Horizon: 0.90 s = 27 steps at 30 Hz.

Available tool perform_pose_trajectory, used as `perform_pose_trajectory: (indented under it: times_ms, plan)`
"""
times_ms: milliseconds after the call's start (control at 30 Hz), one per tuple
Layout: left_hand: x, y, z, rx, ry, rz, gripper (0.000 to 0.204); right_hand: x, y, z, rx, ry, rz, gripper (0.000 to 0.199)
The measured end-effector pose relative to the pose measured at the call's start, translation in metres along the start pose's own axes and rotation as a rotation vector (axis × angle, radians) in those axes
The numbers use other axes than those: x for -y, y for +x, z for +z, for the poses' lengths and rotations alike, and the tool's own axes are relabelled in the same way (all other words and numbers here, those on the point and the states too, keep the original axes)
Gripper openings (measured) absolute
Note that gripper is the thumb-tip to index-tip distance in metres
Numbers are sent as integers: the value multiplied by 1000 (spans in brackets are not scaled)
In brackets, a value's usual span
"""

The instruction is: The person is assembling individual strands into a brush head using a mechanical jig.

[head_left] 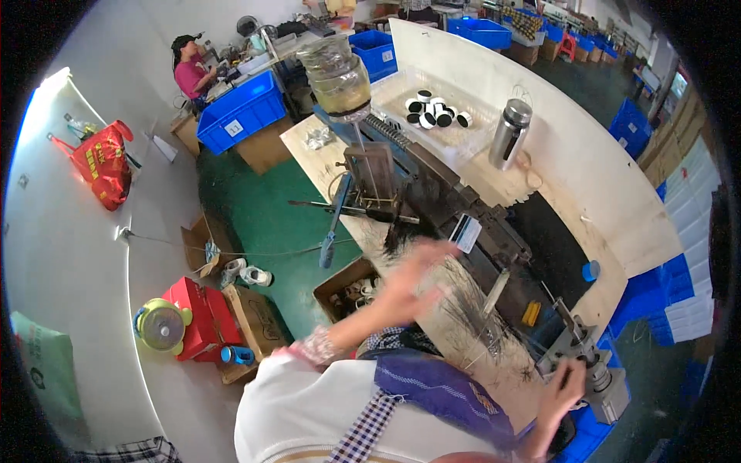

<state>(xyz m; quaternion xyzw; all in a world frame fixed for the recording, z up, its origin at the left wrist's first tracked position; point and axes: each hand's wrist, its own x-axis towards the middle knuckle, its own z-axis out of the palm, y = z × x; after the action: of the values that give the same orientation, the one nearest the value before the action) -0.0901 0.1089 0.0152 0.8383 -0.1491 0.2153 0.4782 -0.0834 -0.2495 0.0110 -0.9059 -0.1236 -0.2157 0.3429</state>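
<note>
Presently, head view: reaching across a dark machine (502, 235)
Left hand (413, 285), grip spread, beside the striped card (465, 233), apparently on it; right hand (563, 395) by the metal fixture (599, 378), grip unclear; a hasty left sweep could knock the card off.

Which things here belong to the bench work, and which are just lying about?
Likely in use:
- bench machine, beside the right hand
- striped white piece, by the left hand

Apparently lying about:
- steel flask
- red bag
- round fan
</note>
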Motion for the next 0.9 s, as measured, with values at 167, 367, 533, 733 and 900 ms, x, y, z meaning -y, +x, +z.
perform_pose_trajectory:
  times_ms: [167, 367, 533, 733, 900]
  plan:
    - [-64, 28, 83, 390, -291, 90, 37, 79, 54, -7, 66, 15, -474, 14]
    - [2, 11, 62, 372, -384, -304, 26, 34, 84, 1, 159, -30, -42, 20]
    - [41, -1, 84, 438, -734, -544, 21, 12, 103, 38, 245, -125, -393, 28]
    - [-42, 20, 112, 119, -1031, -1137, 19, 16, 103, 48, 249, -273, -464, 22]
    - [-46, 70, 53, 264, -1418, -1032, 17, 16, 105, 60, 271, -374, -493, 16]
